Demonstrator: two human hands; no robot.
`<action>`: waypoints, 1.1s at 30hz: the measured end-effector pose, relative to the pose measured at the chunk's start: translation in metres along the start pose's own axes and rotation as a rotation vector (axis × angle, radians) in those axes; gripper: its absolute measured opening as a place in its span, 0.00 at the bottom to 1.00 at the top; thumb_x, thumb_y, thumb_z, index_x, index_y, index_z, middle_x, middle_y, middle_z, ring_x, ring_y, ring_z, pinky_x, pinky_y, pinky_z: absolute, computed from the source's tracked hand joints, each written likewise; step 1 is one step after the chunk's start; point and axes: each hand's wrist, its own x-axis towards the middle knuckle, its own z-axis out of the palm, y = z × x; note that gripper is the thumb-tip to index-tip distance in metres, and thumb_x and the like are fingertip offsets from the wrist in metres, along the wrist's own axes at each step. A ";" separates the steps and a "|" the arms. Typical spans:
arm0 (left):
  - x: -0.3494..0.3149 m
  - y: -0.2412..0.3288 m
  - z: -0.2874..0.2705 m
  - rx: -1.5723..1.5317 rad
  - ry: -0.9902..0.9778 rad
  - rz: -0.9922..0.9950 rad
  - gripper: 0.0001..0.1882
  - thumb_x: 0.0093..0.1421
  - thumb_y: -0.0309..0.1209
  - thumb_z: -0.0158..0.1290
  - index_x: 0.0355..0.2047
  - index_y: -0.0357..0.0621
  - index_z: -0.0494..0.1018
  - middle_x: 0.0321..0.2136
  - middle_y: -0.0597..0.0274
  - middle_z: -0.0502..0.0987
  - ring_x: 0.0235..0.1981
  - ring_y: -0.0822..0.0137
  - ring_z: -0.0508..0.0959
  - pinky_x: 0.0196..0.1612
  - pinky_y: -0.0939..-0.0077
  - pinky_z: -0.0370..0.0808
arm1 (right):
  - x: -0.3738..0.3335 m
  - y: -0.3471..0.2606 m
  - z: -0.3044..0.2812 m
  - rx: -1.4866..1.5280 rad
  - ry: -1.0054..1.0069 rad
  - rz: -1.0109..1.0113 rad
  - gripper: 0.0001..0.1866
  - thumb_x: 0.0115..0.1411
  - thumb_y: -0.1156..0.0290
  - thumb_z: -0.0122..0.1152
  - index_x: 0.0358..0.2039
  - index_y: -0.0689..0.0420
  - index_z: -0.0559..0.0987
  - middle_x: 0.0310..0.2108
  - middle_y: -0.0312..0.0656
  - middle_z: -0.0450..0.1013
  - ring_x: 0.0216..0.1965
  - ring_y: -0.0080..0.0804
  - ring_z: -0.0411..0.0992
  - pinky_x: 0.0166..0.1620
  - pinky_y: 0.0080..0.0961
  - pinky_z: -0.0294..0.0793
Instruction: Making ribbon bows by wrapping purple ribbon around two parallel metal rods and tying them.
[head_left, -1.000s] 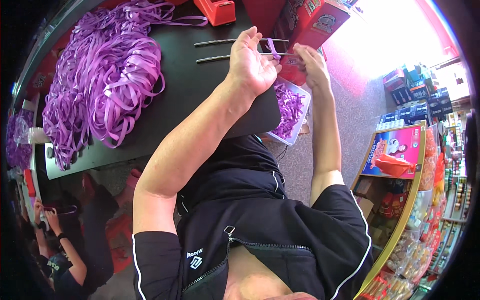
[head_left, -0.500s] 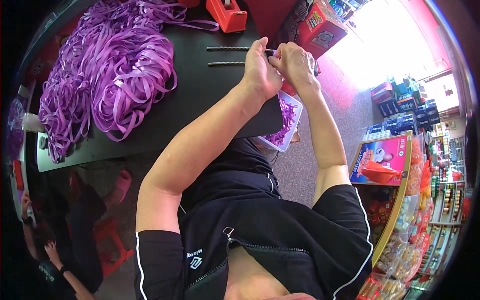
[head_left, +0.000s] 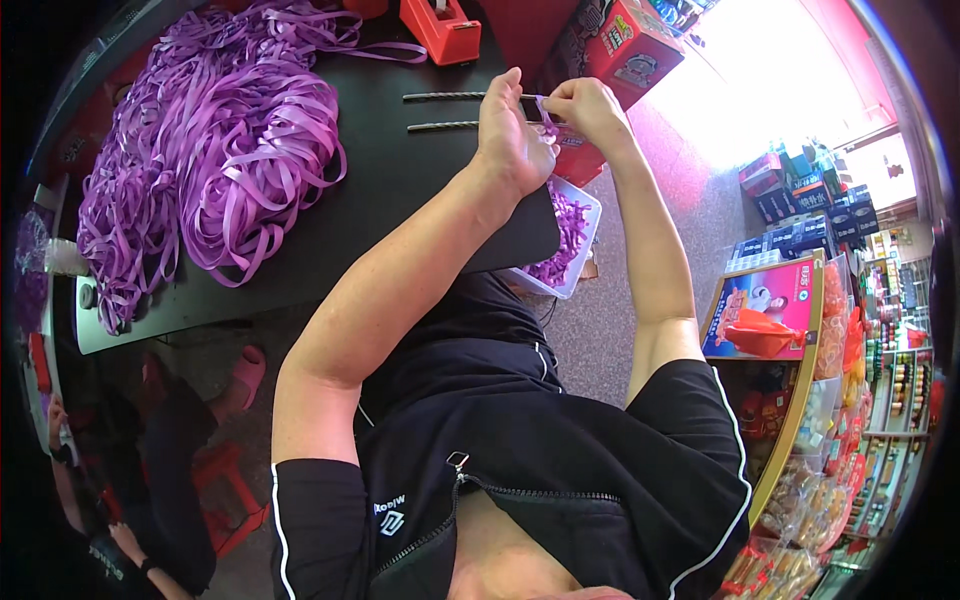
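A short length of purple ribbon (head_left: 545,112) shows between my hands at the table's right end. My right hand (head_left: 597,117) pinches its upper part between thumb and fingertips. Beside it, to the left, my left hand (head_left: 513,140) has curled fingers where the ribbon's lower end meets them; the exact grip is partly hidden. Two thin, spiral-grooved metal rods, like drill bits, lie roughly parallel, an upper rod (head_left: 435,97) and a lower rod (head_left: 438,127). Both run rightward behind my left hand. The ribbon is close to their right ends.
A big heap of purple ribbon (head_left: 255,160) covers the left of the black table (head_left: 400,190). A red tape dispenser (head_left: 441,30) stands at the back. Below the table's right edge, a white bin (head_left: 568,290) holds purple ribbon pieces. Another person's arm (head_left: 130,545) shows lower left.
My right hand has drawn slightly apart from my left, and purple ribbon now shows between them. My left hand has turned slightly, its fingers less bunched against the right.
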 end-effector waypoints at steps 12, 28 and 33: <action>0.000 0.000 -0.001 0.005 -0.034 0.014 0.49 0.55 0.59 0.45 0.67 0.58 0.31 0.64 0.29 0.31 0.67 0.40 0.34 0.64 0.49 0.28 | 0.006 0.041 0.014 0.084 -0.045 -0.011 0.13 0.50 0.60 0.62 0.29 0.55 0.84 0.16 0.40 0.73 0.19 0.25 0.71 0.29 0.27 0.72; -0.009 0.000 0.007 -0.012 -0.016 -0.029 0.49 0.55 0.57 0.46 0.67 0.58 0.31 0.63 0.30 0.27 0.67 0.42 0.32 0.65 0.51 0.24 | 0.019 0.061 0.028 0.650 -0.296 0.226 0.14 0.54 0.57 0.63 0.32 0.55 0.83 0.25 0.34 0.76 0.25 0.19 0.69 0.29 0.23 0.63; -0.008 0.002 0.007 -0.020 -0.023 -0.048 0.48 0.56 0.56 0.46 0.67 0.58 0.31 0.63 0.30 0.27 0.67 0.42 0.32 0.65 0.52 0.25 | 0.021 0.067 0.033 1.167 -0.643 0.290 0.08 0.56 0.61 0.62 0.31 0.51 0.77 0.26 0.29 0.73 0.28 0.20 0.68 0.33 0.22 0.64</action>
